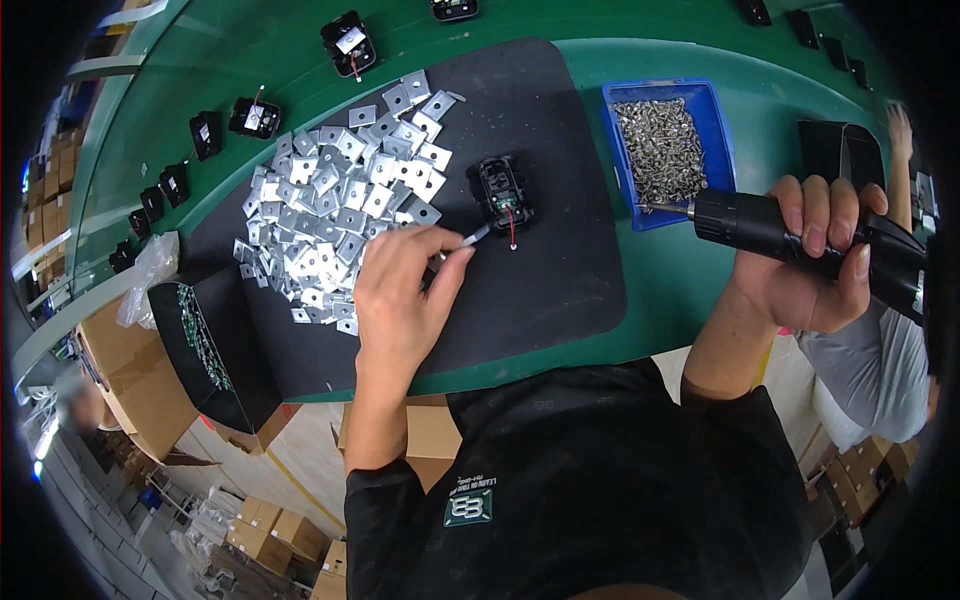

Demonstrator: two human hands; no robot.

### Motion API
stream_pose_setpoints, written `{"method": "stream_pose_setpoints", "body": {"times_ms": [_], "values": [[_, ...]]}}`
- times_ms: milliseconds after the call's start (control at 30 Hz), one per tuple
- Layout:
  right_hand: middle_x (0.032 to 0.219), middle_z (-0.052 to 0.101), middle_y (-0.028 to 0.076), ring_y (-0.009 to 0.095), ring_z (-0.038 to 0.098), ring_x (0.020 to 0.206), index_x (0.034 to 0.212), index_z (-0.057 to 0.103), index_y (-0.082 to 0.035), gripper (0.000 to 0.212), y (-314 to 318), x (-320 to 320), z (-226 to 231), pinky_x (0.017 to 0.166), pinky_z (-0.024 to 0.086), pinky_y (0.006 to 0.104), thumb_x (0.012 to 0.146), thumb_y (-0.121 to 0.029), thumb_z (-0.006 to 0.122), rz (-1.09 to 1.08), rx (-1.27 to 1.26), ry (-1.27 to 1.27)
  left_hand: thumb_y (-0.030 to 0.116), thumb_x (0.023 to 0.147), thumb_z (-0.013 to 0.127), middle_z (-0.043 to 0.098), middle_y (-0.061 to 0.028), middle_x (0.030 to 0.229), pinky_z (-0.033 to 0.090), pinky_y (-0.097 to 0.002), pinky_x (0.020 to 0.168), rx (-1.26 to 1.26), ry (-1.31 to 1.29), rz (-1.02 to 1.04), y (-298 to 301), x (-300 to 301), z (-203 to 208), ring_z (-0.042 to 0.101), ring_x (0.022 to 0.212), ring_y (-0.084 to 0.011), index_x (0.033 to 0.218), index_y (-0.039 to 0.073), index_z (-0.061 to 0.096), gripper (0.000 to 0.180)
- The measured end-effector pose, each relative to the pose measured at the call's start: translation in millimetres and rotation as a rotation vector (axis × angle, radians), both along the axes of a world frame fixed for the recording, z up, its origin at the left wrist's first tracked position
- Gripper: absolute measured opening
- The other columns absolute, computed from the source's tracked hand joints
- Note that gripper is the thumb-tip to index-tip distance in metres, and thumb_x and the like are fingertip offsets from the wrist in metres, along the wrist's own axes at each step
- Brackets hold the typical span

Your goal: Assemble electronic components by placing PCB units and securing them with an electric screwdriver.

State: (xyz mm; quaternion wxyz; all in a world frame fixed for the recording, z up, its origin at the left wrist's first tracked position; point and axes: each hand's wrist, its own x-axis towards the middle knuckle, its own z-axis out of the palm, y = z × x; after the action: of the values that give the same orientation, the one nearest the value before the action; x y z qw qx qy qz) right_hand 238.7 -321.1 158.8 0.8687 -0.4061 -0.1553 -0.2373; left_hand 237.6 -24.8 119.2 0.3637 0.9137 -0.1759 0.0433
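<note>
My left hand (400,285) pinches a small metal plate (476,236) between thumb and forefinger, just beside a black plastic housing (488,187). The housing lies on the dark mat; a green circuit board and a red wire with a white connector show in it. To the left of it spreads a heap of square metal plates with holes (345,190). Wrapped round a black electric screwdriver (765,228), my right hand (810,250) holds it almost level. Its bit points left, over the near edge of a blue bin (722,150) full of screws (660,150).
A black box (262,375) with circuit boards stands at the left. More black housings (255,118) line the green surface beyond the mat (560,290). Another black box (815,150) sits behind the screwdriver. At the far right is another person's arm (900,150).
</note>
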Motion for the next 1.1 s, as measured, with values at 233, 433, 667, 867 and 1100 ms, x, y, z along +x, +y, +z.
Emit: {"method": "stream_pose_setpoints", "body": {"times_ms": [233, 433, 667, 867, 1100], "values": [[0.078, 0.048, 0.001, 0.010, 0.045, 0.065, 0.114, 0.038, -0.006, 0.040, 5, -3, 9, 0.065, 0.036, 0.0272, 0.079, -0.015, 0.053, 0.020, 0.037, -0.016, 0.003, 0.063, 0.072, 0.059, -0.0076, 0.099, 0.040, -0.0324, 0.077, 0.015, -0.094, -0.046, -27, 36, 5, 0.054, 0.090, -0.0224, 0.075, 0.005, 0.064, 0.015], [0.078, 0.047, 0.001, 0.009, 0.044, 0.064, 0.111, 0.038, -0.005, 0.039, 7, 0, 6, 0.064, 0.035, 0.0256, 0.077, -0.013, 0.055, 0.049, 0.086, 0.003, 0.008, 0.065, 0.069, 0.060, -0.0025, 0.092, 0.034, -0.0351, 0.078, 0.111, -0.051, -0.112, -24, 47, -7, 0.055, 0.086, -0.0218, 0.076, 0.009, 0.059, 0.015], [0.077, 0.046, 0.002, 0.010, 0.045, 0.064, 0.106, 0.037, -0.003, 0.042, -12, -7, -2, 0.066, 0.035, 0.0244, 0.071, -0.012, 0.059, 0.033, 0.129, 0.027, 0.006, 0.067, 0.065, 0.059, -0.0040, 0.086, 0.035, -0.0367, 0.078, 0.012, 0.075, -0.079, -34, 49, -5, 0.055, 0.085, -0.0246, 0.094, 0.009, 0.055, 0.028], [0.075, 0.045, 0.001, 0.009, 0.045, 0.062, 0.105, 0.037, -0.005, 0.044, -2, -1, 3, 0.066, 0.036, 0.0240, 0.069, -0.012, 0.061, 0.044, 0.108, 0.040, 0.006, 0.068, 0.062, 0.055, -0.0074, 0.101, 0.032, -0.0368, 0.086, -0.084, -0.011, -0.075, -31, 39, 8, 0.052, 0.095, -0.0250, 0.105, 0.007, 0.055, 0.038], [0.072, 0.047, -0.001, 0.007, 0.048, 0.059, 0.102, 0.039, -0.005, 0.043, 24, 4, 23, 0.064, 0.038, 0.0208, 0.066, -0.008, 0.064, 0.215, 0.206, 0.027, 0.017, 0.063, 0.075, 0.061, -0.0106, 0.091, 0.045, -0.0321, 0.067, -0.338, -0.066, -0.167, -44, 4, 20, 0.059, 0.075, -0.0235, 0.098, 0.001, 0.060, 0.042]]}}
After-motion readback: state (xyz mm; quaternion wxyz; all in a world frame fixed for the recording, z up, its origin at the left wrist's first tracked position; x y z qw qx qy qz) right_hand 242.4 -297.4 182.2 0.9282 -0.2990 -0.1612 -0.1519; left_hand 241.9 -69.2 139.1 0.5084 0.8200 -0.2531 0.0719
